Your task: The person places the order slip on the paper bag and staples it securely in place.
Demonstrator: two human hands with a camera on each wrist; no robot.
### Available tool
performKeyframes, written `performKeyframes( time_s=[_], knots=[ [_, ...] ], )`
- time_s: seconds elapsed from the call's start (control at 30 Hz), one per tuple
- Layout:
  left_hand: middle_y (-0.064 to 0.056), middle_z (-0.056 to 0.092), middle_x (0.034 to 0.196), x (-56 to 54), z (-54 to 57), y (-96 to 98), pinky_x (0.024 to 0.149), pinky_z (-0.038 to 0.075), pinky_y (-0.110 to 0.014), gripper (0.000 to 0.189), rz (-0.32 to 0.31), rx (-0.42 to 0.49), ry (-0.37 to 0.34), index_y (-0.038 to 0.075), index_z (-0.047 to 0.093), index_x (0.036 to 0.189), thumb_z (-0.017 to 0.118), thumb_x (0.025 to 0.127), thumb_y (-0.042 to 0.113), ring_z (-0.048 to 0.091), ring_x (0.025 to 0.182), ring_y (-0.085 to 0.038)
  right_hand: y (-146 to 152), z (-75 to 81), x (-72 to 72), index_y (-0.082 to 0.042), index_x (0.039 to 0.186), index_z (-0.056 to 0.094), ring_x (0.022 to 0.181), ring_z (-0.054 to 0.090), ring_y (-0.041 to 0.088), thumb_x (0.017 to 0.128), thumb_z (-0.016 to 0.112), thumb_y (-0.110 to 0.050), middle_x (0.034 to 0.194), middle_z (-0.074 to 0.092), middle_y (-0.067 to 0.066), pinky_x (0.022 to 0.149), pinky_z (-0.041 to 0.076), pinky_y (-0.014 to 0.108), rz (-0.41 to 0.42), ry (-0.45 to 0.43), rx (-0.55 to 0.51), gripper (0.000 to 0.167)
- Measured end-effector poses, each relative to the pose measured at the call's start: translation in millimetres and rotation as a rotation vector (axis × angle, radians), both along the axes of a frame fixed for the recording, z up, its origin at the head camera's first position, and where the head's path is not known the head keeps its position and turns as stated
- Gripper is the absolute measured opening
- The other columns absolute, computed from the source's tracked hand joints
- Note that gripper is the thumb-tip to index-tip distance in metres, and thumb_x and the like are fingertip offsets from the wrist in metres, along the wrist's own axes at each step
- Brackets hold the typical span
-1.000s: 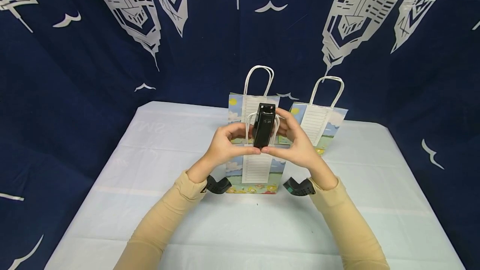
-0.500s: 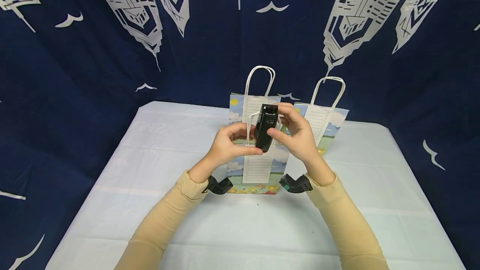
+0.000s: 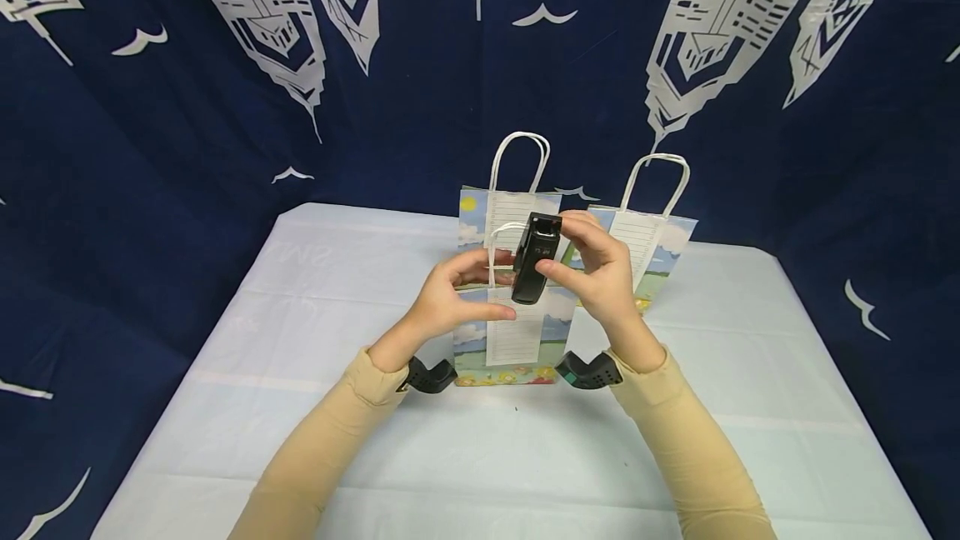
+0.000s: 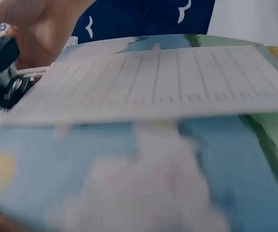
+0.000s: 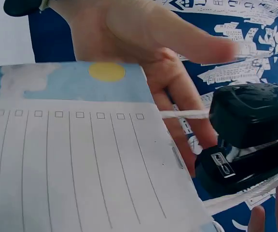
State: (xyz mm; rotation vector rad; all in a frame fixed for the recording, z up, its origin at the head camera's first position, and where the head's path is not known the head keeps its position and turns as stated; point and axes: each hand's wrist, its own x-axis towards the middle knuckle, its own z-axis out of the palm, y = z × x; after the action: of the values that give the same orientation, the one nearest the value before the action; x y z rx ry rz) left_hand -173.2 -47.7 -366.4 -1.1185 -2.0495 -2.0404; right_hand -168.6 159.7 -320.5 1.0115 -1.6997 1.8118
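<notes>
My right hand holds a black stapler above the front paper bag, with the thumb on the stapler's near side. To the left, my left hand has its thumb stretched out, apart from its fingers, around the bag's top left corner area; it is no longer against the stapler. A ruled white sheet lies on the bag's front. Close up in the right wrist view, a staple shows near the sheet's top edge, beside the stapler. White twisted handles rise behind the stapler.
Behind stand two similar bags: one directly at the back and one tilted at the right, each with a ruled sheet and white handles. A white cloth covers the table. A dark blue patterned curtain hangs behind.
My right thumb has moved up along the stapler, away from the left thumb. My left hand has drawn back left, off the stapler. The stapler has shifted slightly right.
</notes>
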Motion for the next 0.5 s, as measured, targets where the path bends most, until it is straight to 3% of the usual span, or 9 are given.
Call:
performKeyframes(
  time_s=[0.1, 0.23, 0.37, 0.47, 0.5],
  knots=[
    [-0.009, 0.061, 0.119, 2.0, -7.2, -8.9, 0.087, 0.047, -0.032, 0.060, 0.076, -0.081, -0.005, 0.004, 0.059, 0.123, 0.084, 0.070, 0.015, 0.061, 0.097, -0.025, 1, -1.1, -0.6, -0.019, 0.111, 0.069, 0.105, 0.055, 0.018, 0.075, 0.081, -0.026, 0.112, 0.061, 0.000, 0.095, 0.044, 0.032, 0.020, -0.002, -0.025, 0.039],
    [-0.007, 0.067, 0.101, 4.5, -11.8, -18.6, 0.069, 0.037, -0.028, 0.042, 0.189, -0.156, -0.010, 0.003, 0.068, 0.109, 0.082, 0.069, 0.002, 0.048, 0.079, -0.030, 2, -1.9, -1.5, -0.017, 0.110, 0.071, 0.102, 0.055, 0.020, 0.074, 0.082, -0.024, 0.113, 0.059, 0.005, 0.092, 0.045, 0.033, 0.054, -0.004, -0.081, 0.038],
    [-0.003, 0.049, 0.058, 15.1, 1.5, -24.5, 0.051, 0.027, -0.020, 0.025, 0.226, -0.151, -0.076, -0.007, 0.070, 0.095, 0.078, 0.071, -0.004, 0.032, 0.054, -0.017, 4, -2.4, -1.5, -0.015, 0.109, 0.071, 0.099, 0.052, 0.019, 0.073, 0.082, -0.022, 0.105, 0.059, 0.004, 0.090, 0.045, 0.031, 0.059, -0.010, -0.124, 0.038],
    [0.003, 0.030, 0.047, 22.5, 13.0, -26.6, 0.042, 0.021, -0.018, 0.019, 0.244, -0.149, -0.123, -0.011, 0.069, 0.091, 0.075, 0.075, -0.005, 0.024, 0.044, -0.007, 6, -2.6, -0.3, -0.013, 0.109, 0.071, 0.095, 0.053, 0.017, 0.074, 0.082, -0.021, 0.101, 0.062, 0.002, 0.088, 0.045, 0.031, 0.048, -0.013, -0.150, 0.037],
    [0.003, 0.031, 0.046, 22.9, 13.8, -27.1, 0.041, 0.020, -0.018, 0.018, 0.253, -0.144, -0.135, -0.011, 0.069, 0.091, 0.074, 0.076, -0.004, 0.024, 0.042, -0.006, 7, -2.8, 0.1, -0.012, 0.108, 0.071, 0.094, 0.054, 0.017, 0.075, 0.082, -0.021, 0.100, 0.063, 0.002, 0.087, 0.045, 0.030, 0.047, -0.016, -0.162, 0.037]
  ],
)
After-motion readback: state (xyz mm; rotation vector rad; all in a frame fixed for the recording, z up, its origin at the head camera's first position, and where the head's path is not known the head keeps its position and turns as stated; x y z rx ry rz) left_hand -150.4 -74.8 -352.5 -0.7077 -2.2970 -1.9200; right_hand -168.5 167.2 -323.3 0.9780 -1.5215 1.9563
